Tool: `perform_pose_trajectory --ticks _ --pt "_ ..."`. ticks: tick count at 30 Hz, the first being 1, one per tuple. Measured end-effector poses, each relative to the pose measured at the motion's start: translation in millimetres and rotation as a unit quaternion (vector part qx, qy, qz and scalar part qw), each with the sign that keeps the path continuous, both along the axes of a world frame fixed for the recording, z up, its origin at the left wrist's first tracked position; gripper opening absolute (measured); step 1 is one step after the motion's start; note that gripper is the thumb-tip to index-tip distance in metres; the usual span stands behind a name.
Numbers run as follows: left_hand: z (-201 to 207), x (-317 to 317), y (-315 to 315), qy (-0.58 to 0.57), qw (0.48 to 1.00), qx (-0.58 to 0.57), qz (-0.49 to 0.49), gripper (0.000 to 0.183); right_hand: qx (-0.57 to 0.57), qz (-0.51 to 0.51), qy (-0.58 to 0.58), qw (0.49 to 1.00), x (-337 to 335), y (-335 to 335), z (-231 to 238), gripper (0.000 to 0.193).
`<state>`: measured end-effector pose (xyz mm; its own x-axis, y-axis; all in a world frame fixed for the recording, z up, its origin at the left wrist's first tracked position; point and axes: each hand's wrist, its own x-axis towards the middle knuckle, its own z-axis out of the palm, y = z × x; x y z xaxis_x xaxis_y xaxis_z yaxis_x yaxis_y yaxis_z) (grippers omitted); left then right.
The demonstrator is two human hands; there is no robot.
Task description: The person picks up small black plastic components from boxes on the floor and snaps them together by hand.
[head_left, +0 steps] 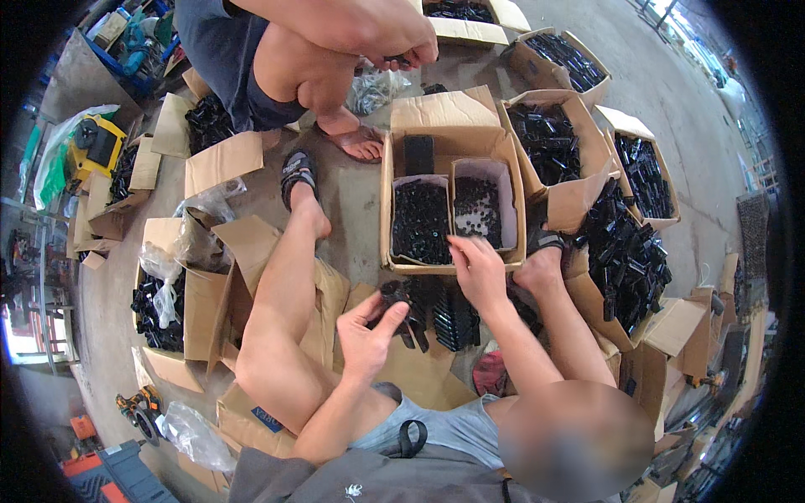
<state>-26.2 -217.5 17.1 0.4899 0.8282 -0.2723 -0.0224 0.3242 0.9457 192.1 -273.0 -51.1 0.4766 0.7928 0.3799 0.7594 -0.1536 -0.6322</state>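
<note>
While reaching over the near rim of an open carton (411, 267) with the right hand (480, 270), holds, in the head view, a black part (392, 292) in the left hand (365, 342), with thumb and fingers closed around it, low in front of the carton. Brings the right fingertips close together near the front corner of a left bin (450, 210); cannot tell about anything pinched there. Has inside the carton that pale-lined bin, full of small black pieces (422, 220), a right bin (508, 220) with looser pieces across its pale bottom, and a black block (418, 155) behind the left one. Has, between carton and body, a row of black parts (455, 318) near the left hand. Sits with bare legs spread around the carton, beside a heaped carton (591, 302) on the right. Faces a co-worker (289, 84) at the upper left.
</note>
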Motion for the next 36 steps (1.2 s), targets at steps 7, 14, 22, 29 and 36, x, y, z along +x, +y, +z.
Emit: perform_pose_trajectory --ticks 7,14,22,29,36 --pt "3 1 -6 0.002 1.000 -0.012 -0.029 0.032 -0.331 0.061 -0.270 0.902 16 84 -38 0.011" --pt "2 -2 -5 0.005 0.999 -0.023 -0.029 0.032 -0.310 0.075 -0.341 0.884 2 83 -48 0.014" --pt "-7 -3 1 -0.041 0.997 -0.073 -0.005 0.030 -0.119 0.026 -0.119 0.985 8 54 -26 0.007" --pt "-8 -2 5 -0.055 0.994 -0.093 -0.018 0.041 0.054 0.031 0.206 0.976 -55 -35 92 0.013" --pt "-12 -1 -3 -0.046 0.993 -0.094 -0.055 0.042 0.067 0.015 0.183 0.981 -67 -55 86 0.014"
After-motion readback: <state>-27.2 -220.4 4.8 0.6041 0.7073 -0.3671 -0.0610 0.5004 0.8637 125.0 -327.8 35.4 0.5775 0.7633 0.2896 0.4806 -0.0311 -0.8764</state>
